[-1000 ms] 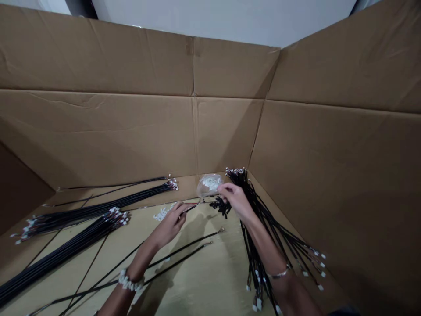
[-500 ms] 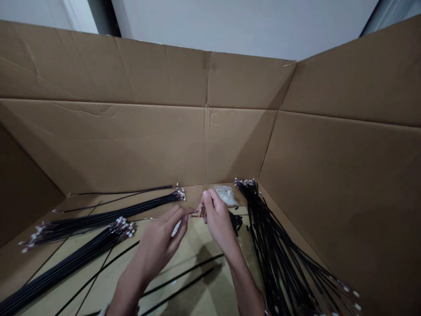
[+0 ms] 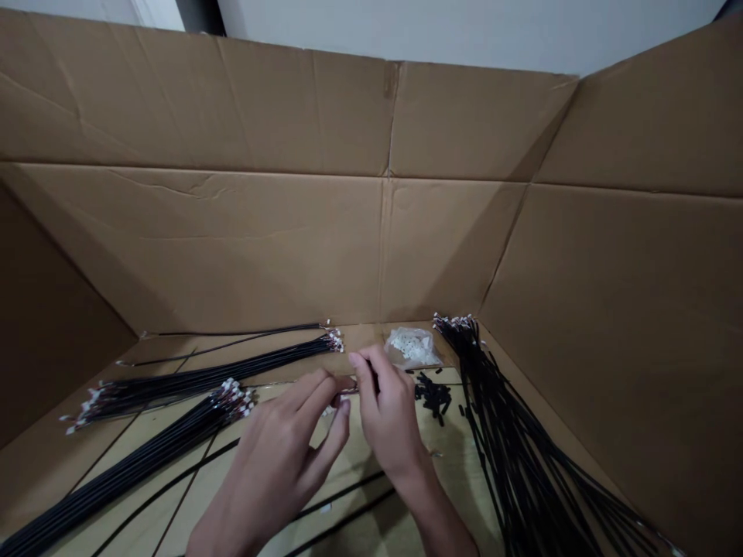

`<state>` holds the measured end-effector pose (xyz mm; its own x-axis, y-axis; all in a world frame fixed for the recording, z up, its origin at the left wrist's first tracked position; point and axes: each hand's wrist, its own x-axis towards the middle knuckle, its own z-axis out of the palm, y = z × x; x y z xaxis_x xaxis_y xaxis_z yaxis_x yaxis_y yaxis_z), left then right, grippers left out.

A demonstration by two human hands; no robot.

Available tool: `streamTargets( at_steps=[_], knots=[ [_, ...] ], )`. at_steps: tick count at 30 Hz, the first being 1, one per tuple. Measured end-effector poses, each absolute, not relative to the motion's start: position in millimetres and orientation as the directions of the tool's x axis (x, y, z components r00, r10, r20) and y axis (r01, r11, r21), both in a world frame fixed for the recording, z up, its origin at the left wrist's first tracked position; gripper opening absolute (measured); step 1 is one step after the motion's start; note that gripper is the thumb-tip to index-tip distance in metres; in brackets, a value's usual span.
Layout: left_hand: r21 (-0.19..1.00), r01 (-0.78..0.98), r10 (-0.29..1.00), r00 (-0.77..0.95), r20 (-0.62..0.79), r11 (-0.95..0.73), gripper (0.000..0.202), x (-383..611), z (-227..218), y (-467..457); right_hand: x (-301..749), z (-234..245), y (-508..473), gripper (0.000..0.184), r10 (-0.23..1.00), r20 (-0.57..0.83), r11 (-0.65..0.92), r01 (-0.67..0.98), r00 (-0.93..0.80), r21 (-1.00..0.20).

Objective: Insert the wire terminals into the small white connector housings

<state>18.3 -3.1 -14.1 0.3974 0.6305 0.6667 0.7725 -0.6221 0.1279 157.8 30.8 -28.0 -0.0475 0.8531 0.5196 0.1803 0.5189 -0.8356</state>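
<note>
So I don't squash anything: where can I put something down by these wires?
There's bare board between the right hand and the right wire bundle, just below the small black pieces. A smaller gap sits between the top wires and the clear bag. The left side is crowded with wire bundles.

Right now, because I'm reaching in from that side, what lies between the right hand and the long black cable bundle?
In the head view, a small heap of short black pieces lies there on the pale board, between the right hand and the long black cable bundle.
</note>
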Motion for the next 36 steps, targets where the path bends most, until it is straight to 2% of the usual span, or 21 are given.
streamTargets(
  at_steps=[5,13,18,24,31,36],
  knots=[
    [0.041,0.758,0.521,0.407,0.750,-0.651,0.027,16,-7,-9,159,-23,20,0.025,0.884,0.458,0.464,0.056,-0.091,-0.884],
    [0.003,0.753,0.493,0.428,0.758,-0.658,0.028,15,0,-19,164,-14,9,0.034,0.920,0.343,0.335,-0.072,-0.192,-0.939],
    [-0.020,0.767,0.472,0.416,0.777,-0.642,0.024,16,1,-21,164,-13,6,0.031,0.921,0.355,0.350,-0.059,-0.160,-0.935],
    [-0.012,0.767,0.466,0.402,0.788,-0.641,0.020,19,6,-25,162,-15,3,0.028,0.887,0.447,0.450,0.005,-0.115,-0.893],
    [-0.013,0.760,0.439,0.389,0.810,-0.650,0.024,17,7,-26,167,-9,2,0.034,0.913,0.342,0.307,-0.178,-0.223,-0.935],
    [-0.003,0.763,0.447,0.382,0.809,-0.646,0.020,19,7,-29,169,-8,3,0.030,0.909,0.357,0.330,-0.154,-0.216,-0.931]
  ],
)
